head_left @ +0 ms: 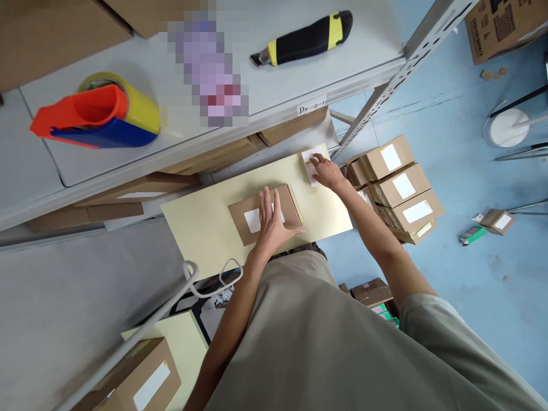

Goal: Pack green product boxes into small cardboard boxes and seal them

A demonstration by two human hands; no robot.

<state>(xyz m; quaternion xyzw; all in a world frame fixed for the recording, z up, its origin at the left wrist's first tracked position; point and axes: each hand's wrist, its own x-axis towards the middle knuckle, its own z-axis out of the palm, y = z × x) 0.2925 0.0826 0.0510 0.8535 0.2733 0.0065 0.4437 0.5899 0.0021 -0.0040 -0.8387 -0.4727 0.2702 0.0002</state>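
Observation:
My left hand lies on top of a brown cardboard box, fingers stretched out and thumb spread to the right. A white label on the box top is partly covered by those fingers. The box rests on a pale yellow tabletop. Over at the table's far right corner, my right hand has its fingers bent, the tips pinched at a small stack of white labels. How much of the stack it grips is partly hidden by the fingers.
Above the table, a grey shelf carries a tape dispenser, a utility knife and a pixelated item. Labelled boxes are stacked to the right on the blue floor. A grey metal post and a white tube flank the table.

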